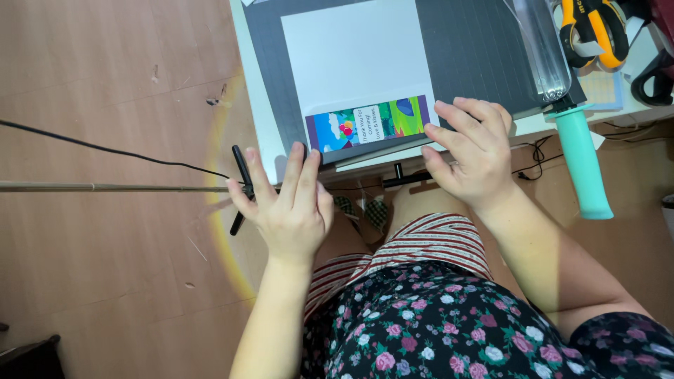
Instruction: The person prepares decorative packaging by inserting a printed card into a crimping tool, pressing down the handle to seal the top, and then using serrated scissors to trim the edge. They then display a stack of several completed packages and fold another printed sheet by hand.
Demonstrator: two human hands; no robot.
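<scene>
A dark grey paper cutter board (477,56) lies on a white table (256,105). On it rests a white sheet (351,56) with a colourful printed strip (368,123) along its near edge. My left hand (284,203) is spread flat, its fingertips touching the near left corner of the board by the strip. At the strip's right end, my right hand (470,151) rests with fingers curled on the board's near edge. Neither hand holds anything. The cutter's blade arm with a teal handle (583,161) sticks out over the table edge to the right.
Yellow and black scissors (593,28) lie at the table's far right. A black cable (105,151) and a thin rod (105,187) cross the wooden floor on the left. A black stand foot (241,189) sits under the table. My lap in floral fabric fills the bottom.
</scene>
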